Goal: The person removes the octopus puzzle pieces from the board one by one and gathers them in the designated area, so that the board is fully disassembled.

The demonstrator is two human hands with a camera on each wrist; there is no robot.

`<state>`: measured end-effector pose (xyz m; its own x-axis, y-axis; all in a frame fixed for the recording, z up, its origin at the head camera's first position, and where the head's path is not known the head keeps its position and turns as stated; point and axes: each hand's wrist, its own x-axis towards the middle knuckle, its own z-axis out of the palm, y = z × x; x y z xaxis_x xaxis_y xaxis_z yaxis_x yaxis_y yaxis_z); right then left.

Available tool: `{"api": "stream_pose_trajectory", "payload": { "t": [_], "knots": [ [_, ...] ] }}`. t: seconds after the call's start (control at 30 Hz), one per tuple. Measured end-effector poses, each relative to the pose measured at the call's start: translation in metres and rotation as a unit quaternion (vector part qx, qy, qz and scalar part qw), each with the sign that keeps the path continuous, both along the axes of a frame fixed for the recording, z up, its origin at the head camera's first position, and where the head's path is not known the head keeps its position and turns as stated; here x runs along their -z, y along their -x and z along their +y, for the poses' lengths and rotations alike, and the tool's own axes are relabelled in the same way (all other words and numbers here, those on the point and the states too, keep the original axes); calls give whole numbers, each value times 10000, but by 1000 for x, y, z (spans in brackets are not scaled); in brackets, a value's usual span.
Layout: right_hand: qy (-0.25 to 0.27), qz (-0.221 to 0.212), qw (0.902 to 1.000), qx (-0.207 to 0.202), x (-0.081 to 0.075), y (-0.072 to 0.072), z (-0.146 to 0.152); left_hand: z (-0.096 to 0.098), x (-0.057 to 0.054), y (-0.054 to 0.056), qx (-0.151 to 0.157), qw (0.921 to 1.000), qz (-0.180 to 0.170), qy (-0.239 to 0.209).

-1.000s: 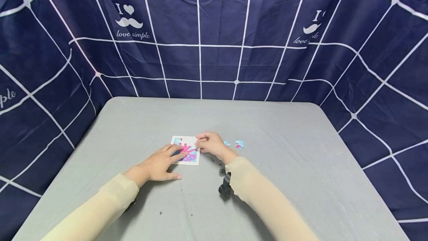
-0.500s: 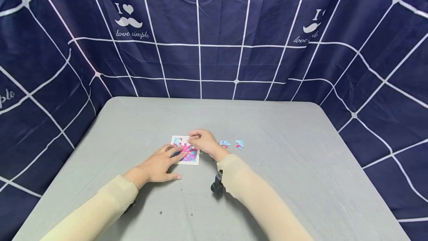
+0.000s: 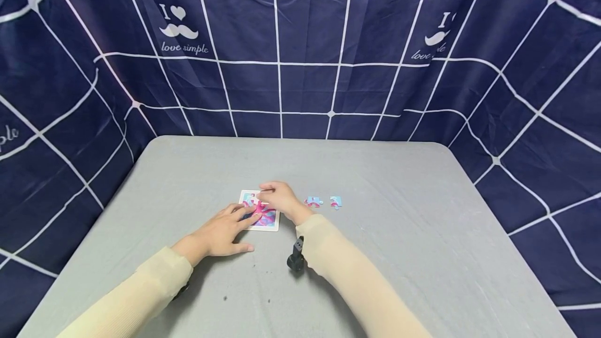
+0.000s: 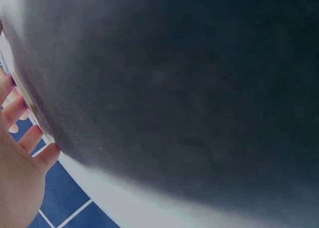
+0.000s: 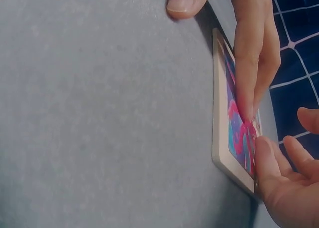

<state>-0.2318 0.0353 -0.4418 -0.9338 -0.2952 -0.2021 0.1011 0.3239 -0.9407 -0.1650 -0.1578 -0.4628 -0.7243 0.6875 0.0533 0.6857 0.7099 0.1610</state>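
A small square jigsaw puzzle (image 3: pixel 266 221) in a white-rimmed tray lies mid-table, its picture pink, blue and purple. My left hand (image 3: pixel 225 229) rests with fingers spread on its left side, fingertips on the picture and thumb on the table. My right hand (image 3: pixel 281 198) is bent over the tray's upper part, thumb and fingers pinching a puzzle piece mostly hidden by them. The right wrist view shows the right thumb (image 5: pixel 266 161) low at the puzzle, near a straight left finger (image 5: pixel 247 63) pressing on the picture. Only the left hand's fingers (image 4: pixel 31 138) show clearly in the left wrist view.
Two loose puzzle pieces, one nearer (image 3: pixel 313 202) and one farther right (image 3: pixel 335 202), lie right of the tray. A black wrist camera (image 3: pixel 296 257) hangs under the right sleeve. Dark blue gridded cloth (image 3: pixel 310 40) walls the grey table (image 3: pixel 385 213) at the back and sides.
My right hand has shifted left from the tray's right edge to over its upper middle, uncovering more of the nearer loose piece. The left hand stays in place.
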Motion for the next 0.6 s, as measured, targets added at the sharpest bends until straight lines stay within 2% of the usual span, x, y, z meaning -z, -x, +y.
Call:
{"api": "stream_pose_trajectory", "payload": {
  "t": [0.6],
  "knots": [
    [-156,-170,9997,56,-1,-1,-9,-1,0,-1,-24,10000,-6,37]
  ]
}}
